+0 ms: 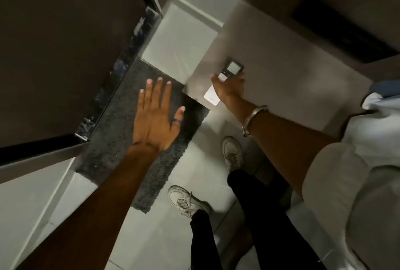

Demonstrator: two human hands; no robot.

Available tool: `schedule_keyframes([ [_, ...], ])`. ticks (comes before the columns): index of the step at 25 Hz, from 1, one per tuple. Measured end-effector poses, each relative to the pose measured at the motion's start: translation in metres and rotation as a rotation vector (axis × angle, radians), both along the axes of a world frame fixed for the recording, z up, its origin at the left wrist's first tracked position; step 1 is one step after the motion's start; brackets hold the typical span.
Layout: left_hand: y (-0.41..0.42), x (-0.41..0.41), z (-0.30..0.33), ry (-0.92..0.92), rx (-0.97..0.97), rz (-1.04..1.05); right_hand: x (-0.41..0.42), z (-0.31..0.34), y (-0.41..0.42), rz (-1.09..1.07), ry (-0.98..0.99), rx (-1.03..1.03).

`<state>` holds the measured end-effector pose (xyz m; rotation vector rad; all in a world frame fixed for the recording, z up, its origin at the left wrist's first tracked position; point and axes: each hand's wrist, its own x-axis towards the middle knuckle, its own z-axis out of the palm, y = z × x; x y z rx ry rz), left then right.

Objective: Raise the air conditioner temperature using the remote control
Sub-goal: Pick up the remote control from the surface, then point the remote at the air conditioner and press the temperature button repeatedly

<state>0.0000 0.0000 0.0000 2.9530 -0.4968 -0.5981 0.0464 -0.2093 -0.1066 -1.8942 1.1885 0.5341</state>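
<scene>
Your right hand is wrapped around the remote control right at the tabletop edge, while your left hand hangs flat, fingers spread wide, empty. So it's grabbed but no button's pressed yet, I'd say. Slim hard plastic thing: dark screen end, pale glossy body, smooth matte surface underneath.

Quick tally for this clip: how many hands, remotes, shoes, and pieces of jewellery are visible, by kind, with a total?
Hands: 2, left hand, right hand
Remote control: 1, held in the right hand
White sneakers: 2
Ring: 1, left hand
Metal bracelet: 1, right wrist
Total: 7
</scene>
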Motion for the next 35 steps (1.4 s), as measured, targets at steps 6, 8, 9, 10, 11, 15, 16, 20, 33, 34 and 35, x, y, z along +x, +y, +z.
schedule_keyframes([
  [6,0.017,-0.031,-0.018,0.016,0.01,0.02,0.01,-0.022,-0.002,0.008,0.133,-0.069],
  [8,0.027,-0.027,0.022,-0.066,0.004,0.002,0.009,0.017,-0.016,-0.034,0.021,0.117],
  [9,0.031,-0.022,0.041,-0.105,-0.008,0.001,0.011,0.034,-0.021,-0.08,-0.035,0.23],
  [10,0.035,-0.012,0.071,-0.159,-0.018,0.02,0.017,0.062,-0.022,-0.112,-0.1,0.307],
  [11,0.041,0.0,0.112,-0.243,-0.037,0.039,0.028,0.101,-0.02,-0.108,-0.167,0.382],
  [15,0.07,0.043,0.295,-0.609,-0.034,0.099,0.081,0.298,0.02,0.169,-0.48,0.772],
  [16,0.08,0.049,0.344,-0.702,-0.014,0.107,0.091,0.35,0.034,0.272,-0.575,0.814],
  [20,0.127,0.029,0.574,-1.144,0.136,0.156,0.099,0.598,0.109,0.614,-0.977,0.962],
  [33,0.215,-0.108,0.934,-2.015,0.292,0.28,-0.06,1.033,0.217,1.173,-1.698,1.172],
  [34,0.219,-0.112,0.942,-2.045,0.316,0.279,-0.065,1.04,0.222,1.203,-1.702,1.184],
  [35,0.221,-0.114,0.949,-2.063,0.332,0.281,-0.07,1.045,0.226,1.221,-1.693,1.198],
])
